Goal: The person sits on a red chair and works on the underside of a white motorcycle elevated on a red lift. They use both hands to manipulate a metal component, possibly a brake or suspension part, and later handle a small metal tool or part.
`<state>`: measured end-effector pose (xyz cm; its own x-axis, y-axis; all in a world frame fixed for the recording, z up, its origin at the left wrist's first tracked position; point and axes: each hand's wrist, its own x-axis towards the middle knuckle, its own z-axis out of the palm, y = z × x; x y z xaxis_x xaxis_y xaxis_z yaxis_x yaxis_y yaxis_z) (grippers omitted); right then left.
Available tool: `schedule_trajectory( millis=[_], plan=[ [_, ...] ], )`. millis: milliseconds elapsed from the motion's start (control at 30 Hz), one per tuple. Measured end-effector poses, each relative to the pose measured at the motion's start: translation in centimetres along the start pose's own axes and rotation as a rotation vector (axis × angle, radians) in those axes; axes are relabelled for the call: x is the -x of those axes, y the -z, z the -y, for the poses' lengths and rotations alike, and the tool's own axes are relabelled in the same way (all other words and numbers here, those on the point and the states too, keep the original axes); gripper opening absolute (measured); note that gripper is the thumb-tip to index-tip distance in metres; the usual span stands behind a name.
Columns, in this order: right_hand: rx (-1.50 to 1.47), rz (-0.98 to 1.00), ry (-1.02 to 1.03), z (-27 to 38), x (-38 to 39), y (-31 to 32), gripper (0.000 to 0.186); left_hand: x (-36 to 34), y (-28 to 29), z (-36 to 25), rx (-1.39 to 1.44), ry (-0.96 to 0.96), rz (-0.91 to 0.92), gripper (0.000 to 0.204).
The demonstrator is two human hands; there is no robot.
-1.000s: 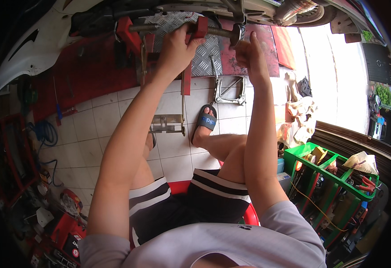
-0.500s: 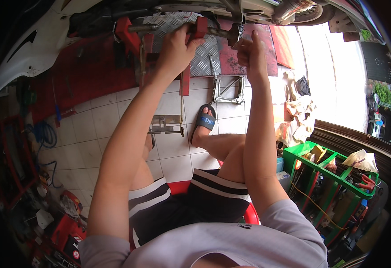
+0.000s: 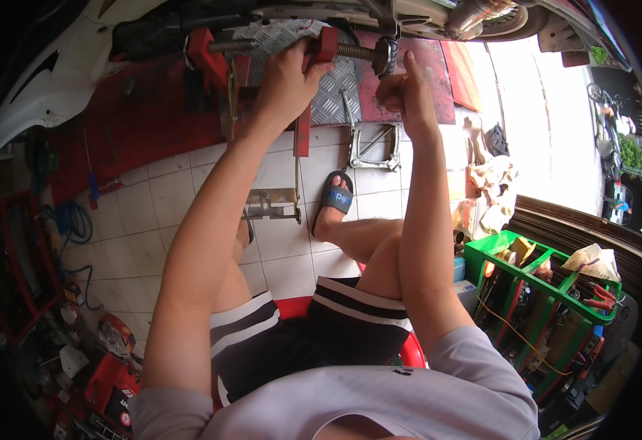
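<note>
Overhead, left hand (image 3: 292, 73) grips the threaded rod (image 3: 350, 51); right hand (image 3: 402, 92) pinches its nut (image 3: 385, 57).

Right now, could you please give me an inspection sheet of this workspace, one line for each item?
Surface: white tiled floor, red mat behind.
Job's things: threaded rod through red brackets under the vehicle.
Clutter: metal frame on the floor; green crate of tools at right.
Grippers: left hand grips the rod; right hand pinches its black end piece.
Cables: blue hose coiled at left.
Surroundings: white body panel; bright doorway at right.
</note>
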<state>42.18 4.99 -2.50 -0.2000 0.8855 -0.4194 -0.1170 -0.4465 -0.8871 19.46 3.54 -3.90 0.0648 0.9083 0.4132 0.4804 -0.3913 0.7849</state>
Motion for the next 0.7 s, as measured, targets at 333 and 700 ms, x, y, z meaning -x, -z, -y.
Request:
schedule_trajectory(
  millis=[333, 700],
  plan=[
    [0.079, 0.132, -0.063, -0.9, -1.0, 1.6, 0.063, -0.2, -0.3, 0.3, 0.037, -0.017, 0.001, 0.03],
    [0.255, -0.014, -0.033, 0.1, 0.0, 0.0, 0.08, -0.1, -0.1, 0.6, 0.025, -0.007, 0.002, 0.03]
  ],
)
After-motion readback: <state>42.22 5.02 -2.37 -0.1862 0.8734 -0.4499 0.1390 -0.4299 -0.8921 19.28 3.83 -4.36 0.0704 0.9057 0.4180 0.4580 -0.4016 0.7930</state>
